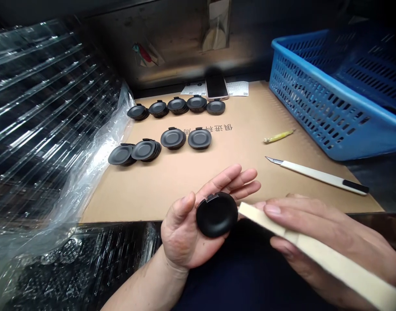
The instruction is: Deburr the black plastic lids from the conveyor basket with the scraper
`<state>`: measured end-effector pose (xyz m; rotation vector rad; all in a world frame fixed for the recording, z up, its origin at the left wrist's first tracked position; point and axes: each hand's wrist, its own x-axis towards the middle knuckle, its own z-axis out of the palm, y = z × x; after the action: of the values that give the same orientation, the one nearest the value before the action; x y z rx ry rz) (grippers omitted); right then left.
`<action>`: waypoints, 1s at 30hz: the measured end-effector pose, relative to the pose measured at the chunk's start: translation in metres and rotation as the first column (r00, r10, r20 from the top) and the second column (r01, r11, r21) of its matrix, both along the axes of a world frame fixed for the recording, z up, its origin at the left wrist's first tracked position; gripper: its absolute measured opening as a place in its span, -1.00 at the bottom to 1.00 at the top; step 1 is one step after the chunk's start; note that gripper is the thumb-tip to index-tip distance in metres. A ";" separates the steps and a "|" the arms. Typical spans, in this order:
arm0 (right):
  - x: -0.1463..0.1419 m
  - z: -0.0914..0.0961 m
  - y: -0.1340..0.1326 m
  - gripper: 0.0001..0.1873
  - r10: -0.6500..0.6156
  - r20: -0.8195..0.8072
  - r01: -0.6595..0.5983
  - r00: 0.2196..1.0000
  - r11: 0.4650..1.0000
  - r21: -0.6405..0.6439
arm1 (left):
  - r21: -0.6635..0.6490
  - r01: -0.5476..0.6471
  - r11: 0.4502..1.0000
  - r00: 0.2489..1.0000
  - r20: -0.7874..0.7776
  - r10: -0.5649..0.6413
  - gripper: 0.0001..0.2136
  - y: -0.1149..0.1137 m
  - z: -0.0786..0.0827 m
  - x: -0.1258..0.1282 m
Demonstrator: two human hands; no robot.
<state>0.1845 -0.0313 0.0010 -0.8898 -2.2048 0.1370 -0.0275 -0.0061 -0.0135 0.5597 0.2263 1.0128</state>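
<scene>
When one looks from the left side, first there is a high pile of clear moulded plastic trays, and a crumpled clear plastic bag lies against it. Beside them, on a flat brown cardboard sheet, sit many round black compact cases in two rows, some of them stacked in small piles. Behind the far row, a rose-gold smartphone lies on white printed papers.

Near the front edge of the cardboard, the left hand is open with the palm up, and one round black compact case lies on it, with the thumb pressing its edge. This case is round, so it shows no long axis, but its small hinge tab points away from the person. The right hand is closed around a long cream sanding block. The long axis of the block runs from lower right to upper left, and its end is just beside the case or touching it; I cannot tell which.

Further right on the cardboard lie a small yellow tool and a white utility knife with its blade pointing left. At the far right stands a blue perforated plastic basket; its inside is dark and blurred, so I cannot tell what it contains.
</scene>
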 end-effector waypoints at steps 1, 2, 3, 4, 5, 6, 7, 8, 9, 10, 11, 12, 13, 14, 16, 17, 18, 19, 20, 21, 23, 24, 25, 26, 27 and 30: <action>0.000 -0.001 -0.001 -0.64 -0.032 -0.037 0.032 0.999 0.999 -0.008 | -0.005 0.000 1.000 1.000 -0.003 0.000 -0.38 0.000 0.000 -0.001; 0.000 -0.002 -0.003 -0.62 -0.066 -0.074 0.064 0.995 0.998 -0.022 | -0.005 0.001 1.000 1.000 -0.007 -0.001 -0.39 0.000 0.000 -0.001; 0.001 -0.003 -0.004 -0.59 -0.097 -0.108 0.094 0.989 0.995 -0.038 | -0.002 0.004 1.000 1.000 -0.009 -0.004 -0.40 0.001 -0.001 -0.002; 0.003 -0.003 -0.005 -0.56 -0.117 -0.122 0.110 0.986 0.992 -0.062 | 0.002 0.005 1.000 1.000 -0.009 -0.005 -0.40 0.001 -0.001 -0.003; 0.004 -0.004 -0.006 -0.54 -0.115 -0.119 0.105 0.986 0.991 -0.086 | 0.008 0.007 1.000 1.000 -0.008 -0.007 -0.40 0.001 0.000 -0.003; 0.005 -0.004 -0.006 -0.54 -0.085 -0.098 0.074 0.992 0.992 -0.106 | 0.013 0.011 1.000 1.000 -0.007 -0.010 -0.41 0.001 0.000 -0.003; 0.005 -0.003 -0.005 -0.55 -0.023 -0.072 0.014 0.997 0.993 -0.121 | 0.014 0.015 1.000 1.000 -0.007 -0.015 -0.42 0.000 0.000 -0.003; 0.003 -0.003 -0.003 -0.57 0.057 -0.053 -0.064 0.997 0.989 -0.135 | 0.007 0.026 1.000 1.000 -0.009 -0.025 -0.43 0.000 0.001 -0.002; 0.000 -0.003 -0.002 -0.60 0.145 -0.042 -0.150 0.988 0.977 -0.148 | -0.011 0.030 0.999 0.999 -0.016 -0.031 -0.46 -0.001 0.001 -0.001; -0.005 -0.003 0.000 -0.63 0.224 -0.045 -0.228 0.974 0.962 -0.151 | -0.036 0.022 0.999 0.999 -0.028 -0.023 -0.49 -0.003 0.001 0.001; -0.012 -0.004 0.001 -0.66 0.278 -0.062 -0.284 0.959 0.949 -0.139 | -0.064 0.003 0.998 0.999 -0.046 -0.006 -0.51 -0.004 0.001 0.004; -0.018 -0.005 0.001 -0.68 0.305 -0.080 -0.313 0.949 0.942 -0.120 | -0.096 -0.024 0.995 0.998 -0.063 0.018 -0.53 -0.005 0.001 0.006; -0.025 -0.006 0.002 -0.70 0.311 -0.094 -0.320 0.946 0.943 -0.093 | -0.126 -0.053 0.991 0.996 -0.079 0.044 -0.55 -0.006 0.001 0.009; -0.031 -0.008 0.002 -0.72 0.307 -0.106 -0.314 0.946 0.947 -0.066 | -0.151 -0.086 0.985 0.993 -0.089 0.073 -0.57 -0.006 0.000 0.011; -0.036 -0.010 0.001 -0.71 0.289 -0.121 -0.295 0.950 0.955 -0.036 | -0.186 -0.137 0.973 0.988 -0.094 0.121 -0.59 -0.005 -0.001 0.013; -0.036 -0.012 0.001 -0.70 0.286 -0.111 -0.292 0.952 0.956 -0.041 | -0.199 -0.162 0.967 0.985 -0.092 0.146 -0.61 -0.005 -0.001 0.013; -0.033 -0.013 0.002 -0.69 0.281 -0.086 -0.286 0.956 0.957 -0.051 | -0.208 -0.189 0.960 0.981 -0.090 0.174 -0.63 -0.004 0.000 0.012; -0.028 -0.013 0.002 -0.68 0.269 -0.047 -0.271 0.962 0.961 -0.055 | -0.216 -0.210 0.954 0.977 -0.087 0.196 -0.65 -0.003 0.002 0.010; -0.022 -0.014 0.003 -0.67 0.249 -0.006 -0.249 0.969 0.967 -0.057 | -0.220 -0.225 0.949 0.974 -0.085 0.211 -0.66 -0.002 0.004 0.007; -0.015 -0.014 0.003 -0.65 0.227 0.027 -0.225 0.974 0.972 -0.063 | -0.218 -0.230 0.948 0.973 -0.087 0.216 -0.67 -0.001 0.006 0.005; -0.002 -0.013 0.005 -0.62 0.173 0.036 -0.169 0.984 0.982 -0.089 | -0.190 -0.235 0.953 0.970 -0.109 0.217 -0.68 0.000 0.012 0.001; 0.004 -0.013 0.007 -0.58 0.148 0.026 -0.144 0.989 0.984 -0.102 | -0.164 -0.240 0.957 0.967 -0.130 0.221 -0.67 0.001 0.015 -0.001; 0.008 -0.012 0.009 -0.55 0.121 0.011 -0.119 0.993 0.987 -0.106 | -0.133 -0.253 0.958 0.960 -0.160 0.231 -0.67 0.001 0.017 -0.002; 0.011 -0.011 0.012 -0.51 0.084 0.003 -0.083 0.996 0.992 -0.100 | -0.096 -0.272 0.957 0.948 -0.197 0.250 -0.67 0.002 0.018 -0.003; 0.013 -0.011 0.017 -0.49 0.038 0.007 -0.037 0.999 0.996 -0.084 | -0.049 -0.295 0.954 0.931 -0.242 0.275 -0.67 0.002 0.018 -0.005; 0.013 -0.015 0.033 -0.40 -0.118 0.094 0.123 0.989 0.991 -0.053 | 0.231 -0.347 0.909 0.803 -0.428 0.415 -0.63 0.003 0.015 -0.012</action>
<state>0.1975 0.0016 -0.0139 -1.0789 -2.2334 0.1062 -0.0391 -0.0035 0.0012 0.9149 0.7300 1.2816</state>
